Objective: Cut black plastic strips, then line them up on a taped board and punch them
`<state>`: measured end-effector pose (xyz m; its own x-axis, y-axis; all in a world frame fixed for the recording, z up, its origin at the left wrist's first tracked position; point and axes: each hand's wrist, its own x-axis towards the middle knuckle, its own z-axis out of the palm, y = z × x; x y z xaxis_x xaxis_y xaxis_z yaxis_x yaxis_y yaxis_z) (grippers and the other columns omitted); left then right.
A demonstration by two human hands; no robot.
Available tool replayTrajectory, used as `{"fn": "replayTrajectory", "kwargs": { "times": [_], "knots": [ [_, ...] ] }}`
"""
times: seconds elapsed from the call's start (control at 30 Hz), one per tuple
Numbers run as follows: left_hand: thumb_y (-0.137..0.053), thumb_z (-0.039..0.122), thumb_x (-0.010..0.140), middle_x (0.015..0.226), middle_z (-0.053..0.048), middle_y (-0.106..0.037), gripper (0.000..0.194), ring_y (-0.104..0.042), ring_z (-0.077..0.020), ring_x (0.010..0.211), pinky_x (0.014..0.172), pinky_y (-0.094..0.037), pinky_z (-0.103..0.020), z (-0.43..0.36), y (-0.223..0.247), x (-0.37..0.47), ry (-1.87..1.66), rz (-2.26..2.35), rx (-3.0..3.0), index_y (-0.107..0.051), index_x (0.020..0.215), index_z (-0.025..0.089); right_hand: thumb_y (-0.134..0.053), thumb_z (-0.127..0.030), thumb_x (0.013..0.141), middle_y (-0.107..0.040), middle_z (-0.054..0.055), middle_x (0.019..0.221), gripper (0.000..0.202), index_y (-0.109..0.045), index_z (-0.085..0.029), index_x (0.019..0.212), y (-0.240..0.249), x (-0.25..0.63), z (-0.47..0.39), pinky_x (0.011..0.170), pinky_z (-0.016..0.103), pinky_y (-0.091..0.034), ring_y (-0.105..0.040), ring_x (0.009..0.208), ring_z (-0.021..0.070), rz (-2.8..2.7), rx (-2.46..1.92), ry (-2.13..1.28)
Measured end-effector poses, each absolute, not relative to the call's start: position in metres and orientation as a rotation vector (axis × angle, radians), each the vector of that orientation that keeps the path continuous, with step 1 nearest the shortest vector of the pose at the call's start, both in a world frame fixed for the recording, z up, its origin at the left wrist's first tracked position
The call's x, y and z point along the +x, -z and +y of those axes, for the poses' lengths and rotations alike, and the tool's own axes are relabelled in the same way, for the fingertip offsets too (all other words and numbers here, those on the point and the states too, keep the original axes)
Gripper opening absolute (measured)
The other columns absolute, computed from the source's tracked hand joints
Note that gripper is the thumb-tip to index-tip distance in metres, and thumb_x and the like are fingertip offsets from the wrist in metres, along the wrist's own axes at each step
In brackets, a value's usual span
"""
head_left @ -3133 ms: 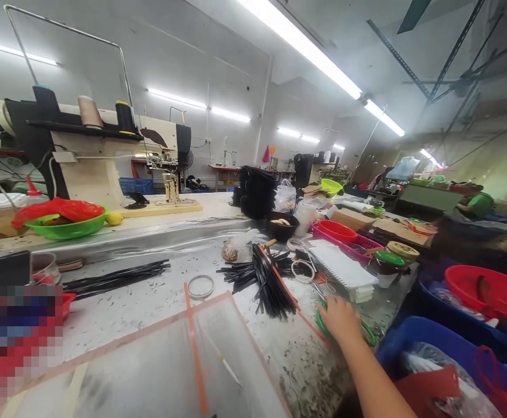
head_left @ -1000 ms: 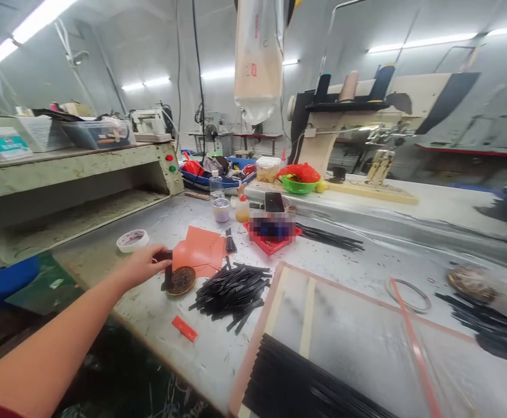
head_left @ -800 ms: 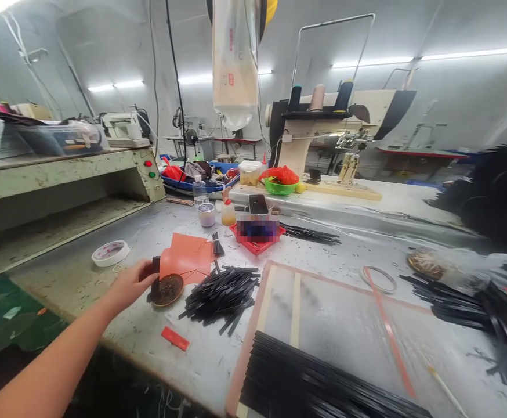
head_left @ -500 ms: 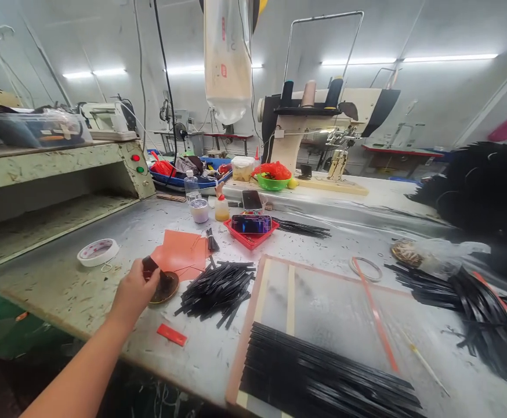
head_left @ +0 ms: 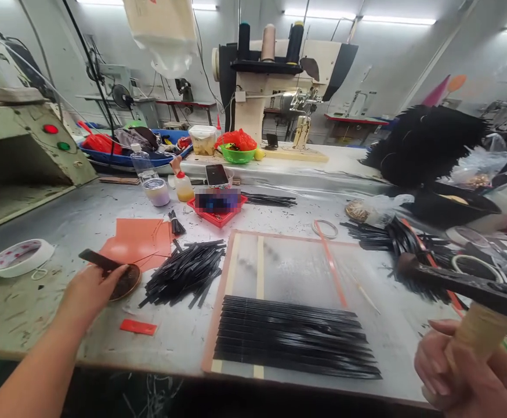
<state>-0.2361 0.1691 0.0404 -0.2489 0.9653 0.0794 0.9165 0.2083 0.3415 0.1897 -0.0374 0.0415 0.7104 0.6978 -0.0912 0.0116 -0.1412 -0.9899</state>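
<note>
My left hand (head_left: 89, 290) pinches a flat dark strip (head_left: 99, 259) that slants over a round brown dish (head_left: 128, 283). The fingers partly cover the dish. Beside it lies a heap of short black strips (head_left: 186, 273), with an orange sheet (head_left: 138, 239) behind. At the right, my right hand (head_left: 475, 366) is wrapped around the pale, wrapped handle of a hammer (head_left: 475, 287), its dark head held above the table. Between my hands, long black strips (head_left: 294, 339) lie side by side on a translucent board (head_left: 299, 270).
A white tape roll (head_left: 21, 258) and a red piece (head_left: 138, 327) lie at the left. Behind stand a bottle of yellowish liquid (head_left: 184, 188), a red tray (head_left: 218, 217) and a sewing machine (head_left: 253, 110). More black strips (head_left: 404, 241) lie at the right.
The view has swung right and down. My right hand has come into view, holding the hammer. My left hand still grips its strip by the dish, with more of the strip showing.
</note>
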Motion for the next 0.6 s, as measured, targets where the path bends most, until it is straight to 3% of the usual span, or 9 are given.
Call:
{"fn": "replayTrajectory", "kwargs": {
  "times": [0.1, 0.17, 0.23, 0.33, 0.6],
  "knots": [
    [-0.042, 0.05, 0.074, 0.072, -0.003, -0.063, 0.036, -0.058, -0.0256, 0.079, 0.064, -0.043, -0.029, 0.16, -0.054, -0.205, -0.478, 2.178, 1.817, -0.06, 0.08, 0.019, -0.054, -0.049, 0.077, -0.034, -0.003, 0.053, 0.024, -0.048, -0.026, 0.085, -0.036, 0.186, -0.037, 0.037, 0.024, -0.028, -0.035, 0.043, 0.0121, -0.607, -1.502, -0.67],
    [-0.046, 0.049, 0.077, 0.081, 0.0, -0.066, 0.034, -0.058, -0.0214, 0.084, 0.072, -0.043, -0.026, 0.154, -0.06, -0.172, -0.464, 1.83, 1.854, -0.06, 0.088, 0.02, -0.058, -0.045, 0.077, -0.037, -0.005, 0.052, 0.024, -0.052, -0.024, 0.085, -0.034, 0.179, -0.035, 0.037, 0.02, -0.03, -0.036, 0.042, 0.0097, -0.609, -1.408, -0.698],
    [-0.048, 0.046, 0.077, 0.079, -0.001, -0.065, 0.032, -0.059, -0.0206, 0.078, 0.069, -0.044, -0.027, 0.15, -0.061, -0.136, -0.417, 1.341, 1.892, -0.058, 0.088, 0.018, -0.06, -0.043, 0.077, -0.039, -0.005, 0.051, 0.022, -0.056, -0.022, 0.086, -0.034, 0.171, -0.033, 0.036, 0.017, -0.031, -0.038, 0.041, 0.0078, -0.626, -1.333, -0.734],
    [-0.053, 0.043, 0.073, 0.08, -0.002, -0.066, 0.027, -0.06, -0.0203, 0.078, 0.071, -0.045, -0.027, 0.15, -0.055, -0.091, -0.299, 1.059, 1.987, -0.059, 0.082, 0.018, -0.062, -0.042, 0.077, -0.044, -0.005, 0.051, 0.023, -0.059, -0.022, 0.087, -0.033, 0.161, -0.031, 0.035, 0.016, -0.033, -0.04, 0.039, 0.0065, -0.697, -1.283, -0.773],
    [-0.046, 0.042, 0.076, 0.079, -0.005, -0.063, 0.026, -0.057, -0.0212, 0.074, 0.067, -0.044, -0.03, 0.164, -0.037, -0.063, -0.081, 0.916, 2.14, -0.055, 0.078, 0.017, -0.06, -0.04, 0.08, -0.047, -0.003, 0.052, 0.019, -0.062, -0.023, 0.09, -0.029, 0.154, -0.038, 0.037, 0.013, -0.033, -0.043, 0.04, 0.0053, -0.804, -1.297, -0.811]
  ]
}}
